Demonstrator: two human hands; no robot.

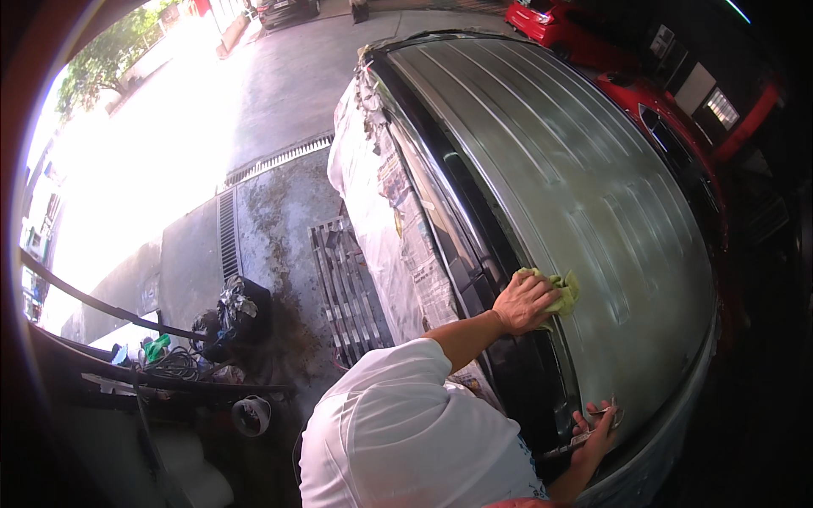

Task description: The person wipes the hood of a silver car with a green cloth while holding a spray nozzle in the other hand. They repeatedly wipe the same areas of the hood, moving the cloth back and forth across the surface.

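My left hand (527,301) is closed on a yellow-green cloth (566,295), pressed against the near left edge of a car roof (584,245). The roof is dull grey-green with long raised ribs and pale streaks. Lower down, at the roof's near corner, my right hand (600,433) has its fingers curled around a small object with a thin, shiny edge; what it is I cannot make out. A black strip (474,212) runs along the roof's left side, beside my left hand. Newspaper and pale sheeting (398,203) cover the car's side below it.
Metal floor grates (345,279) lie left of the car. Black bags (237,309), coiled cable (176,364) and a small tub (251,416) are at the lower left. Red cars (550,25) stand beyond the roof on the right. A bright driveway opens at the upper left.
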